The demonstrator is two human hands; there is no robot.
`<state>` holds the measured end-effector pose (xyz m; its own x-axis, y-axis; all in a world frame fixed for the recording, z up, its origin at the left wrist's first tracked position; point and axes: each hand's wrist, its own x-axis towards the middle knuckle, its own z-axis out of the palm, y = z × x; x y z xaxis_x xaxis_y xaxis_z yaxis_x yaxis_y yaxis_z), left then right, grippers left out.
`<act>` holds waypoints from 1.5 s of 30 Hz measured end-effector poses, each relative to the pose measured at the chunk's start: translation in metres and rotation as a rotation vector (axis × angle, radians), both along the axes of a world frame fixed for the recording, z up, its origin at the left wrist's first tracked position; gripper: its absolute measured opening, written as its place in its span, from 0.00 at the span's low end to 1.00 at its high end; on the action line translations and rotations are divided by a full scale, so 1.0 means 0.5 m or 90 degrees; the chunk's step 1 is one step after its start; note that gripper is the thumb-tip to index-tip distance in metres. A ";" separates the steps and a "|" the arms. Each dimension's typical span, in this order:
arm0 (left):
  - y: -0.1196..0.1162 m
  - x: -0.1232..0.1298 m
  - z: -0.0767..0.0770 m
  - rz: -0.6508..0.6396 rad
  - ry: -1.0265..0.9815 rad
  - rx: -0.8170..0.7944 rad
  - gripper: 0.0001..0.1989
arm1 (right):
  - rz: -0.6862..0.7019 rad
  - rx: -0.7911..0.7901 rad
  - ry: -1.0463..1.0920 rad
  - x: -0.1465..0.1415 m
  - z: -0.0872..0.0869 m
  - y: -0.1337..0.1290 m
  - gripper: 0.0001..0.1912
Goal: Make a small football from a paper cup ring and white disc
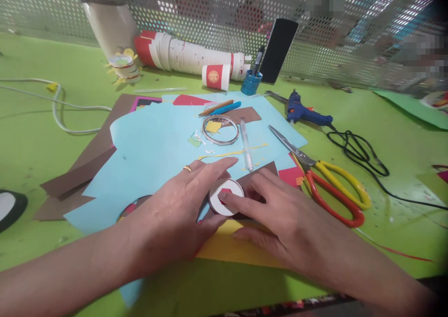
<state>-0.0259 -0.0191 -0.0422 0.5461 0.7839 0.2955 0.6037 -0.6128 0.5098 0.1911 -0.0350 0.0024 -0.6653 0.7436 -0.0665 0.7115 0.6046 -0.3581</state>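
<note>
Your left hand curves around a white round piece, gripping its edge between thumb and fingers, just above the nearest papers. Your right hand is half curled, index fingertip on the red patch in its middle, thumb apart; you cannot tell whether its other fingers grip the rim. A yellow sheet lies beneath. Right of your right hand are scissors with one yellow and one red handle loop. Farther off, on light-blue paper, a flat ring surrounds a yellow scrap and other bits. Beyond it, a blue jar holds upright pens, their markings too small to read. Beside it, a red-and-white paper cup lies sideways, showing a round gold emblem. At the far left, a small white cup shows green inside. Behind lies a long stack of nested paper cups.
</note>
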 end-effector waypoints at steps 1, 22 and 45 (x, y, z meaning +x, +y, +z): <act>0.000 0.000 0.000 -0.001 0.000 0.000 0.31 | -0.002 -0.002 -0.003 0.000 0.000 0.000 0.16; 0.002 0.001 0.003 -0.020 0.008 0.015 0.32 | -0.015 0.012 0.073 0.014 0.000 0.002 0.15; 0.003 0.003 0.007 -0.009 0.014 0.002 0.30 | -0.007 0.028 0.074 0.006 0.003 -0.010 0.14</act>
<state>-0.0244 -0.0178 -0.0386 0.5637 0.7748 0.2863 0.6056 -0.6234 0.4946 0.1942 -0.0398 0.0039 -0.6589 0.7510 0.0432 0.6729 0.6141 -0.4124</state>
